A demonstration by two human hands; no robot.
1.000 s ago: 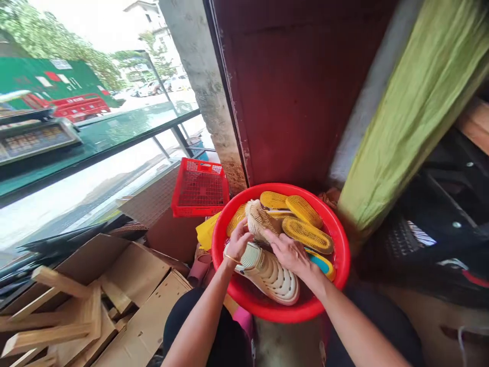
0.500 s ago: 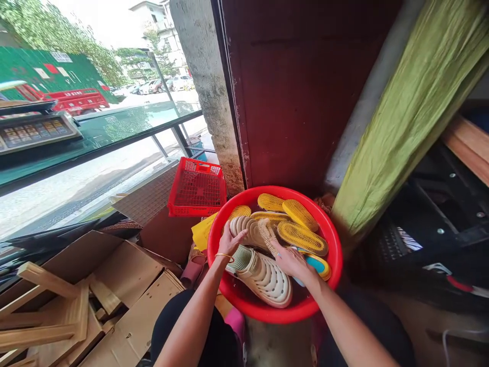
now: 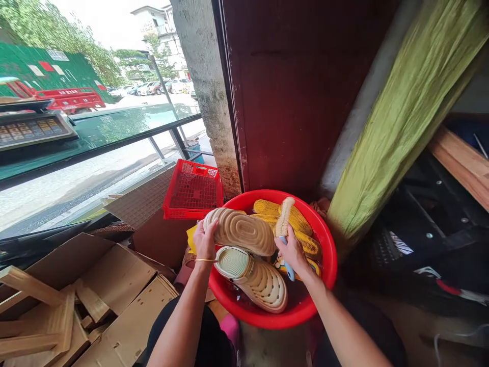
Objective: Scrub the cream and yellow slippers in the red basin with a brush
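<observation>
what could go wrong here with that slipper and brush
The beige slipper is gripped at one end by the left hand, so it might slip and fall onto the beige clog below. The brush in the right hand could flick drips onto the cardboard beside the red basin.

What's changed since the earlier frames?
The left hand has lifted a beige ridged-sole slipper up off the pile, and the right hand has raised a blue-handled scrub brush, bristles up. The cream perforated clog and yellow soles stayed in the red plastic basin.
</observation>
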